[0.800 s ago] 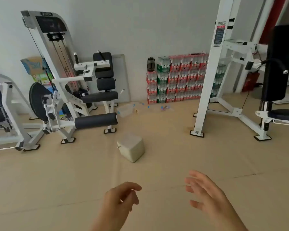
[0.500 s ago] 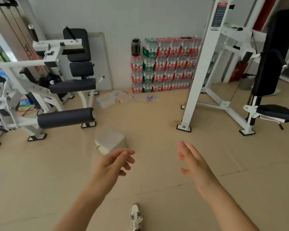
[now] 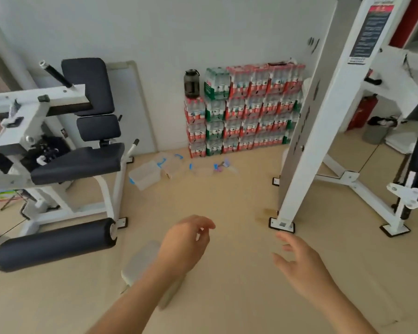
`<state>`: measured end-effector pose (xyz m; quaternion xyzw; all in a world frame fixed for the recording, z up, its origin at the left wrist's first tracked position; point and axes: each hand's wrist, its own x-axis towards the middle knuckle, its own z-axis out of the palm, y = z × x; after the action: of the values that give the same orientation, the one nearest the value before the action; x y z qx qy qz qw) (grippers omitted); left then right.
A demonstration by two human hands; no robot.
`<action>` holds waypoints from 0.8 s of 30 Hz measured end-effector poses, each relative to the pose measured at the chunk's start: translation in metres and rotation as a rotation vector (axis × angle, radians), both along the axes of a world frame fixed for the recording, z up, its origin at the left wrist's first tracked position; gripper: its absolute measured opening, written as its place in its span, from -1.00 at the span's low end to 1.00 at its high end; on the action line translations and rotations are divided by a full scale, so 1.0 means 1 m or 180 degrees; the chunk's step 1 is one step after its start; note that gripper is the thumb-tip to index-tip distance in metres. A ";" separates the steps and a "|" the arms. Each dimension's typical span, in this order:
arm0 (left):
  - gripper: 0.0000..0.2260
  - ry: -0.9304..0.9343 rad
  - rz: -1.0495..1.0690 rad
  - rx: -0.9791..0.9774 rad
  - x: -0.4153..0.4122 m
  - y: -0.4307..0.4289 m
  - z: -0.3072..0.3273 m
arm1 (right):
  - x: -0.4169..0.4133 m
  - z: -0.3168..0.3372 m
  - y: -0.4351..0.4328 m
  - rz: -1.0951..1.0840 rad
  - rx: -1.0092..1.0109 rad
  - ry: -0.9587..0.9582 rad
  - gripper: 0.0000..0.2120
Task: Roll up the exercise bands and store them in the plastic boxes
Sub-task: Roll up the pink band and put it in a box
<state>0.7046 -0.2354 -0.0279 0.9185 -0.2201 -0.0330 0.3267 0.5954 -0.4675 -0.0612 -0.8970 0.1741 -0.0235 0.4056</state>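
Both hands are out front in the lower half of the frame with nothing in them. The left hand has loose, slightly curled fingers, and the right hand is spread and relaxed.

The actual stuff sits mid-frame on the floor by the wall. There are clear plastic boxes with blue clips, and just right of them some small blue and pink bands, or so I'd guess.

So the step looks like getting over there. My tip: crouch right beside the boxes, take one band at a time, and roll it tight before reaching for a box.

Can't tell how many boxes there are or if the lids are on, it's all see-through and blurry. A pale cube-shaped tub at lower centre is half hidden under the left forearm.
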 end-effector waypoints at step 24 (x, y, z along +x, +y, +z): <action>-0.68 0.0928 0.0719 0.0662 0.651 -0.196 -0.184 | 0.689 -0.144 -0.209 0.0017 0.0597 0.1479 -0.41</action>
<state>1.3555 -0.4312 -0.2114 0.9517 -0.0616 -0.1512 0.2602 1.2843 -0.6767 -0.2055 -0.8372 0.2618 0.2006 0.4362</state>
